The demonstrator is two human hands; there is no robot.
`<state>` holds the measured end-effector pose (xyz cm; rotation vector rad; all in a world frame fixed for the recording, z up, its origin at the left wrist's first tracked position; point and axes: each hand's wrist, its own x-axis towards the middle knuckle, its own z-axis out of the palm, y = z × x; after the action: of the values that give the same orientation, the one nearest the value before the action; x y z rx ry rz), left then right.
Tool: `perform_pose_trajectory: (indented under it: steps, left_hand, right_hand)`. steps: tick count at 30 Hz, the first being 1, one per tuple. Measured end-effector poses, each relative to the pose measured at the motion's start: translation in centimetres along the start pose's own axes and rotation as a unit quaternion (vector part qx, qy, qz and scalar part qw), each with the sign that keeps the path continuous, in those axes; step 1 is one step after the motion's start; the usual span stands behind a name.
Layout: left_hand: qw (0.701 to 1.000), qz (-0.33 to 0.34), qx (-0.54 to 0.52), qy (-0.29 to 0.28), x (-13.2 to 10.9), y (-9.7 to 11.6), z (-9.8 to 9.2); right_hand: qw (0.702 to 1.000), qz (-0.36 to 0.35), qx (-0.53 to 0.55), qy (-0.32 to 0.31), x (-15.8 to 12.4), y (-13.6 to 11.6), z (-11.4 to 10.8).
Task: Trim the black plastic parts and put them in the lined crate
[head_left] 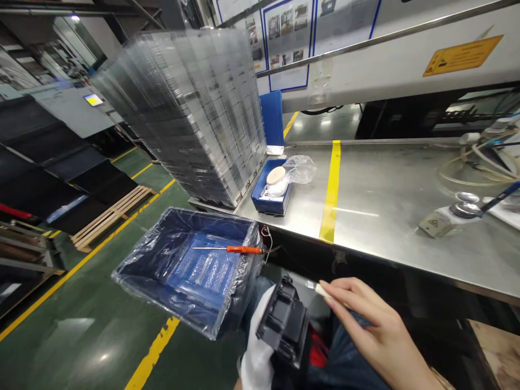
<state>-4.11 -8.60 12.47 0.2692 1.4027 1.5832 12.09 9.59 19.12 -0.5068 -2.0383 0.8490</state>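
Note:
My left hand [259,346], in a white glove, grips a black plastic part [285,319] with raised walls and recesses, held above my lap. Its fingers are partly hidden behind the part. My bare right hand [369,319] pinches a small blade-like tool [320,288] between thumb and fingers. The tool has a pale handle and a short shiny tip that points left at the part; whether they touch is unclear. To the left, an orange-handled screwdriver [245,249] lies across the rim of a blue crate [170,314] lined with clear plastic.
A steel table [377,179] with a yellow tape strip [331,189] runs ahead. On it stand tall stacked clear trays [195,108], a small blue bin [270,205] with a white item and a wooden disc, and a metal-topped container [441,221]. Hoses [467,162] lie at right.

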Motion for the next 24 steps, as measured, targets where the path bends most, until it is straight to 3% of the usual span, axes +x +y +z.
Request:
perform_pose_trajectory:
  steps: [3, 5, 10, 13, 16, 20, 24]
  left_hand:
    - [0.986, 0.104, 0.129, -0.017, 1.2, 3.1, 2.7]
    - [0.973, 0.136, 0.183, -0.015, 1.3, 4.1, 3.5]
    - [0.963, 0.155, 0.214, 0.049, 0.1, 3.1, 2.4]
    - [0.944, 0.173, 0.269, 0.078, -0.9, 2.9, 1.8]
    - [0.942, 0.167, 0.289, 0.035, -1.4, 4.2, 2.4]
    - [0.942, 0.164, 0.287, -0.059, -1.1, 6.4, 3.4]
    - [0.938, 0.174, 0.285, -0.098, -1.2, 6.6, 3.0]
  right_hand:
    - [1.000, 0.001, -0.008, -0.023, -0.3, -0.6, 0.1]
    - [0.999, 0.002, -0.034, -0.009, -0.4, -0.9, 0.1]
    - [0.999, -0.005, -0.024, -0.021, -0.3, -0.7, -0.4]
    - [0.999, 0.025, -0.032, -0.003, -0.2, -0.1, -0.9]
    - [0.990, 0.115, 0.063, -0.053, 0.0, 0.3, -1.2]
    - [0.929, 0.270, 0.177, -0.181, 0.3, 0.0, -0.8]
    - [0.895, 0.313, 0.210, -0.237, 0.7, -0.4, 0.0]
